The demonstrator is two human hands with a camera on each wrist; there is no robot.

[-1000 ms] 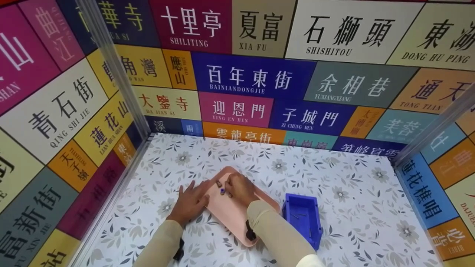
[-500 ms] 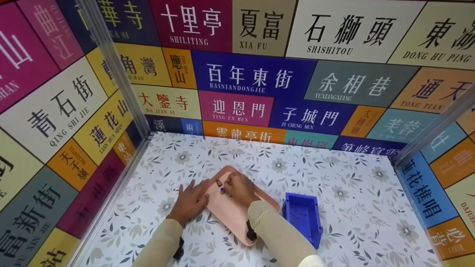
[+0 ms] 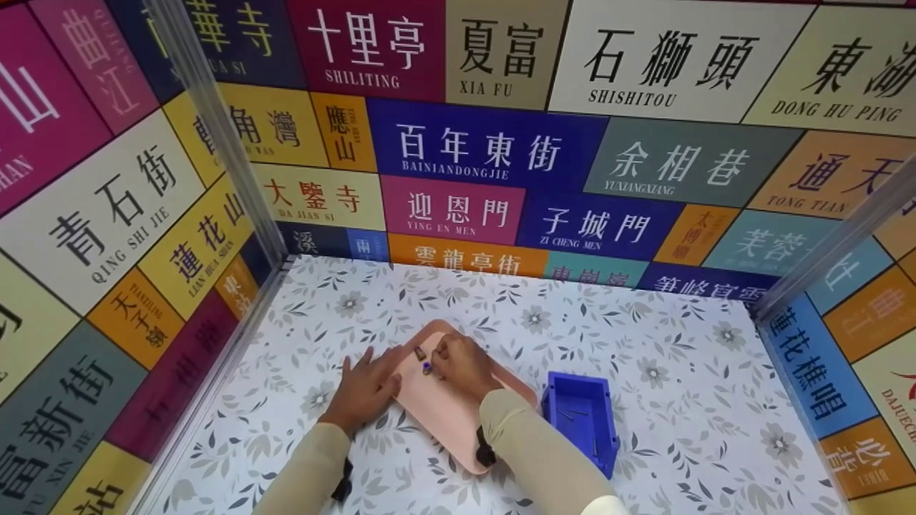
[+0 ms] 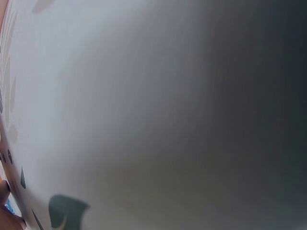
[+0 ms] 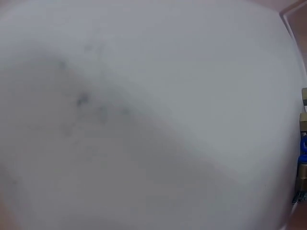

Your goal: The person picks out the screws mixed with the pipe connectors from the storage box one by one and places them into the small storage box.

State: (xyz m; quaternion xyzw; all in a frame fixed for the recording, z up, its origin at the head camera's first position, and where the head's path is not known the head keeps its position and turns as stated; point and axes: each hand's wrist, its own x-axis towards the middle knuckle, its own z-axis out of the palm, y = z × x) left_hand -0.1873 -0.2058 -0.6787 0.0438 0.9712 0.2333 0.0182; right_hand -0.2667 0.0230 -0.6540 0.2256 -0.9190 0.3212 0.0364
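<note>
My left hand [image 3: 365,386] lies with fingers spread at the left edge of a pink tray [image 3: 444,418], partly over its rim. Over the upper part of the tray is my right hand [image 3: 465,363], its fingers curled and bunched at the tips; cannot tell what they pinch. Just left of those fingertips lie a small brass-coloured fitting [image 3: 420,352] and a fitting with a blue band [image 3: 427,368]. At the right edge of the right wrist view, a brass hex piece [image 5: 303,122] and the blue band [image 5: 303,155] show, cut off by the frame.
A blue plastic bin [image 3: 580,390] stands right of the tray, beside my right forearm, with several thin metal screws [image 3: 572,415] inside. The table [image 3: 680,415] has a floral cover. Panels of colourful lettered signs [image 3: 494,143] enclose it at the back and sides.
The brass piece seen under my right fingertips a second ago no longer shows there. Both hands stay in nearly the same place, and the tray and bin have not moved.
</note>
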